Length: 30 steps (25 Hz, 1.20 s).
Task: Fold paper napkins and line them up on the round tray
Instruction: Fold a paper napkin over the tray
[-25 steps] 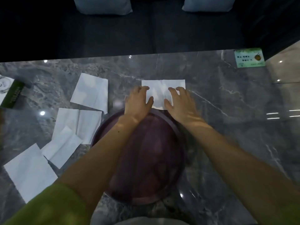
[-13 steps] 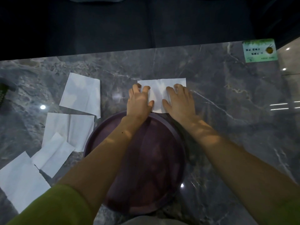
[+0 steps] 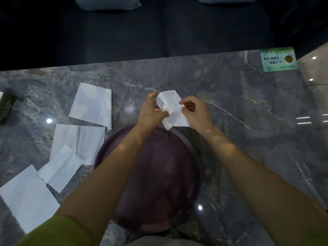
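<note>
A white paper napkin (image 3: 171, 110) is lifted off the grey marble table (image 3: 248, 121), crumpled between both hands just beyond the far rim of the round purple tray (image 3: 191, 174). My left hand (image 3: 150, 112) pinches its left side; my right hand (image 3: 197, 112) pinches its right edge. The tray holds no napkins in view; my forearms cross over it. Several flat napkins lie to the left: one (image 3: 92, 105) farthest, one (image 3: 79, 142) beside the tray, a folded one (image 3: 61, 167), and one (image 3: 28, 197) nearest me.
A dark green box (image 3: 7, 108) sits at the left edge. A green-and-white card (image 3: 278, 59) lies at the table's far right corner. Beyond the far table edge is a dark sofa with pale cushions (image 3: 106, 3).
The napkin lay flat on the table under both palms; now both hands have picked it up and it hangs crumpled between the fingers.
</note>
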Each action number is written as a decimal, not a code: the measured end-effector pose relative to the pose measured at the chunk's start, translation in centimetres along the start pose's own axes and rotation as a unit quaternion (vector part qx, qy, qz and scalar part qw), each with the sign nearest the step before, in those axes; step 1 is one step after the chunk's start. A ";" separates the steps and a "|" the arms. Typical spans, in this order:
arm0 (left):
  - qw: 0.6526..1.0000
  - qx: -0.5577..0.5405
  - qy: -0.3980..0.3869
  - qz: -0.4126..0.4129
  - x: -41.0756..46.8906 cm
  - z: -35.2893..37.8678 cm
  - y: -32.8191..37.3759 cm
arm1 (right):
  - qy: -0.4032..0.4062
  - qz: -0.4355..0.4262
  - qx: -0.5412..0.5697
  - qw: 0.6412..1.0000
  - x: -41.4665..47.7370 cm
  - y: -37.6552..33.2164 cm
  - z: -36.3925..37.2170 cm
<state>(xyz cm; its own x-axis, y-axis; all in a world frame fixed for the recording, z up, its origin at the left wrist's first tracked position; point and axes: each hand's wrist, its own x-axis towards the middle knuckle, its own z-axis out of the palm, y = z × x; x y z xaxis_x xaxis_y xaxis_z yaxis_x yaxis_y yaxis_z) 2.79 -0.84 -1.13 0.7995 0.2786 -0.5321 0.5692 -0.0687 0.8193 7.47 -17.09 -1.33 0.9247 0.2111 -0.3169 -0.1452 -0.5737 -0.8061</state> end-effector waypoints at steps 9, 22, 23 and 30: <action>0.977 0.154 -0.011 0.149 -6.3 -3.6 1.6 | -0.154 -0.103 -0.086 0.979 -3.6 -4.3 -3.7; 0.993 -0.114 -0.024 -0.005 -14.1 -8.3 -0.7 | -0.015 -0.132 0.005 0.991 -10.5 -7.3 -0.1; 0.990 -0.138 -0.011 -0.016 -14.7 -8.7 -1.0 | 0.015 -0.059 0.068 0.996 -11.1 -7.0 0.7; 0.972 -0.236 0.003 0.001 -16.6 -9.3 -2.8 | -0.199 0.273 0.418 0.843 -14.5 -6.5 2.8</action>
<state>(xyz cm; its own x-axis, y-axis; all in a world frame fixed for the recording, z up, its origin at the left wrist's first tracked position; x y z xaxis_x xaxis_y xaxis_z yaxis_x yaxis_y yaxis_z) -13.89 3.66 7.45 0.7992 0.2840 -0.5297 0.4146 0.3776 0.8280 -6.05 -14.18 7.09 0.4727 0.4408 -0.7631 -0.8620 0.0514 -0.5043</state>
